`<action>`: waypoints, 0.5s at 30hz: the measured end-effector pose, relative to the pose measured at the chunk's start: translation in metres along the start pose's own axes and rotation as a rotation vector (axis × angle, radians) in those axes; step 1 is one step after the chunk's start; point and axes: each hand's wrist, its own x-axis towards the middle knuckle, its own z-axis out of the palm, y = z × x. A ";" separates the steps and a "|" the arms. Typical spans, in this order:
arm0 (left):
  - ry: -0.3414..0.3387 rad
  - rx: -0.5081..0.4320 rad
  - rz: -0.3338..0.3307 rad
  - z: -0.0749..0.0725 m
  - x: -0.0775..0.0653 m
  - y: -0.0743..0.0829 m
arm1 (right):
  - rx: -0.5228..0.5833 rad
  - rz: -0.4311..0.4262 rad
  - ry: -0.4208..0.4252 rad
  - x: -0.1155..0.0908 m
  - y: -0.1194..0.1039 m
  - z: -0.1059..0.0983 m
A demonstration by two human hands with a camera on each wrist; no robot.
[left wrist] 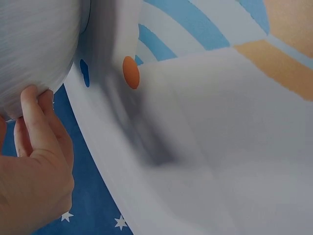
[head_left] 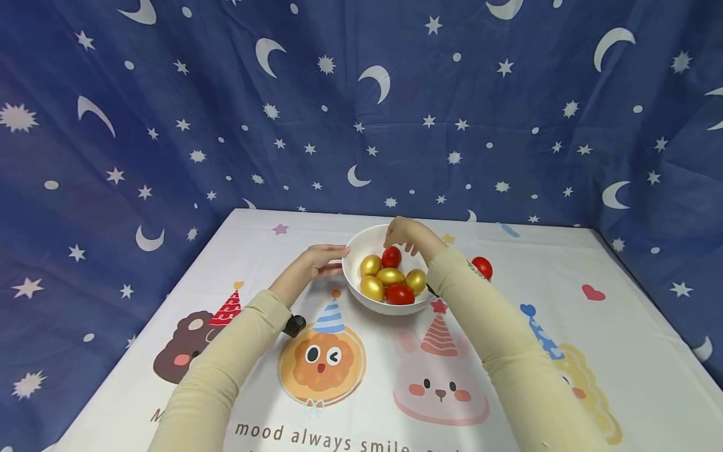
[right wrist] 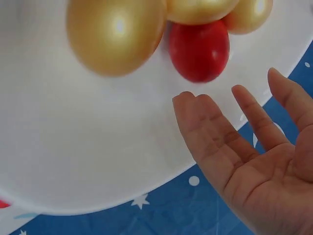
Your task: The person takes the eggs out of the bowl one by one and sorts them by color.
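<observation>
A white bowl (head_left: 368,240) stands on the table, holding several gold eggs (head_left: 390,276) and two red ones. My left hand (head_left: 316,262) grips the bowl's left side; in the left wrist view its fingers (left wrist: 38,120) lie against the outer wall. Over the bowl's far right part is my right hand (head_left: 408,234), close to the farther red egg (head_left: 391,257). The right wrist view shows the right hand (right wrist: 254,147) with fingers spread, nothing held, and a small gap to the red egg (right wrist: 199,51). Another red egg (head_left: 482,267) lies right of the bowl, partly behind the right sleeve.
A white tablecloth (head_left: 542,276) printed with cartoon animals and lettering covers the table. A blue curtain (head_left: 316,113) with moons and stars hangs behind it. Near the left wrist a small black object (head_left: 294,326) shows beside the sleeve.
</observation>
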 end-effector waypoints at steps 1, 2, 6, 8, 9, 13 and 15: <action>-0.005 -0.005 0.001 0.000 0.000 0.000 | -0.006 -0.002 -0.004 0.005 0.001 0.001; -0.009 -0.008 0.003 0.001 0.000 0.000 | -0.009 -0.006 -0.005 0.010 0.003 0.003; -0.007 -0.020 -0.008 0.001 0.000 0.001 | 0.004 -0.009 -0.029 0.074 0.025 0.009; -0.002 -0.021 -0.014 0.000 0.000 0.001 | 0.022 0.008 -0.023 0.086 0.028 0.011; -0.001 -0.020 -0.014 0.000 -0.001 0.002 | 0.027 0.015 -0.021 0.087 0.027 0.010; -0.001 -0.011 -0.010 0.000 0.000 0.003 | 0.033 0.062 0.008 0.038 0.007 0.011; -0.001 -0.011 -0.006 0.000 0.000 0.003 | 0.015 0.073 0.008 0.024 0.000 0.011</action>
